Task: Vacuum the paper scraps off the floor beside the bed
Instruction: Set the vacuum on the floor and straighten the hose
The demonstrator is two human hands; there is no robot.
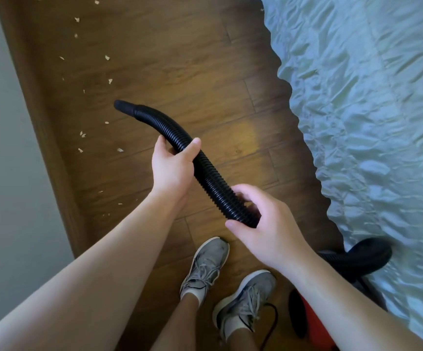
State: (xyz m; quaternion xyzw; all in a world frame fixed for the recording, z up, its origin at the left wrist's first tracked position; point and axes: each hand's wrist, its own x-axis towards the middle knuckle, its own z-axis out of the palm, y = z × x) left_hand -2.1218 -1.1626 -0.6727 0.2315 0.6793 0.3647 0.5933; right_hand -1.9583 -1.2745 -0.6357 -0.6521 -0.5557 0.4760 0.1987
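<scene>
Here both hands (172,168) (268,229) grip the hose (213,183).

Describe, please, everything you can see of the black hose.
The hose is black ribbed plastic with a smooth tapered nozzle pointing at the scraps. It arches above the floor; the left hand grips it mid-length, the right hand lower down. Behind, it loops toward the bed.
</scene>
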